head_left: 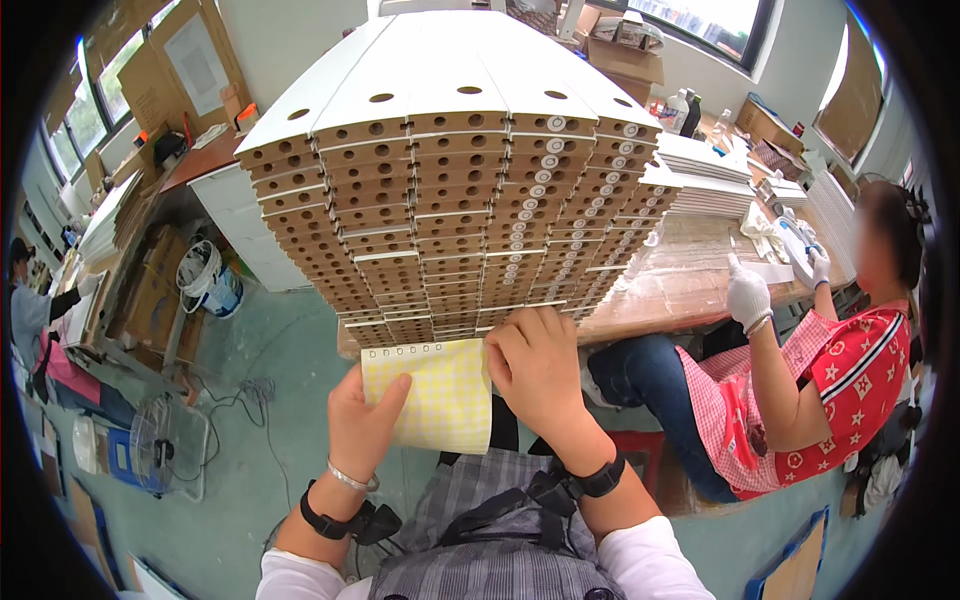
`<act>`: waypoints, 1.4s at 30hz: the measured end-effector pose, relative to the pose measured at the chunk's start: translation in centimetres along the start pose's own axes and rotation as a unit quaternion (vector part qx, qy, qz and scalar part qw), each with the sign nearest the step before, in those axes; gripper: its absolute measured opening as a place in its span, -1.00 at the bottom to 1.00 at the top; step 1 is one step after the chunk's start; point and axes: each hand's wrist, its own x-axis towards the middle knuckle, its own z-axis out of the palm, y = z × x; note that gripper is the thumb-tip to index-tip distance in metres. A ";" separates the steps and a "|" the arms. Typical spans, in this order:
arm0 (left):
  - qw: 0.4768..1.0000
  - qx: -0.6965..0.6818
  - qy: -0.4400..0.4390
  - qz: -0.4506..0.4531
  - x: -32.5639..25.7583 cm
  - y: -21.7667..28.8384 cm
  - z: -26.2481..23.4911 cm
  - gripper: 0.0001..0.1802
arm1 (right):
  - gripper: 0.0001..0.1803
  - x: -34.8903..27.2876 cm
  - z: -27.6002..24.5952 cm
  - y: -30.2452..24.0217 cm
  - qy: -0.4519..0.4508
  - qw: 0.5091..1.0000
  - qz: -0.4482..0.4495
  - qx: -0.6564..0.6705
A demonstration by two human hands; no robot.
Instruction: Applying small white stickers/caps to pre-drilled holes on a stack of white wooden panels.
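In my left hand (365, 415) is a yellow-and-white checked sheet (440, 395) with a row of punched holes along its top edge. My left thumb lies across its face, and the fingers are behind it. My right hand (540, 370) is closed at the sheet's upper right corner, thumb and forefinger against its edge. Right behind both hands rises a tall stack of white-faced boards (460, 200) with brown ends and round holes. Small white round marks run down the ends in the right-hand columns.
The stack rests on a wooden table (650, 300). To my right sits a co-worker (800, 390) in white gloves, near more white boards (700, 175). A bucket (210, 280), a fan (165, 445) and loose cables (255, 395) are on the left floor. Another person (50, 330) works far left.
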 end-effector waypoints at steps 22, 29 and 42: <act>0.999 -0.043 -0.012 -0.008 -0.8 -1.2 -2.6 -0.78 | -0.89 0.9 3.5 -1.7 0.174 0.937 0.231 0.195; 1.000 -0.016 -0.015 -0.007 -0.7 -1.0 -2.3 -0.76 | -0.86 0.9 2.4 -1.3 0.139 0.971 0.193 -0.002; 0.997 0.010 -0.072 -0.004 -1.0 -0.5 -0.9 -0.77 | -0.84 -0.5 0.4 -3.5 -0.006 0.998 0.006 0.067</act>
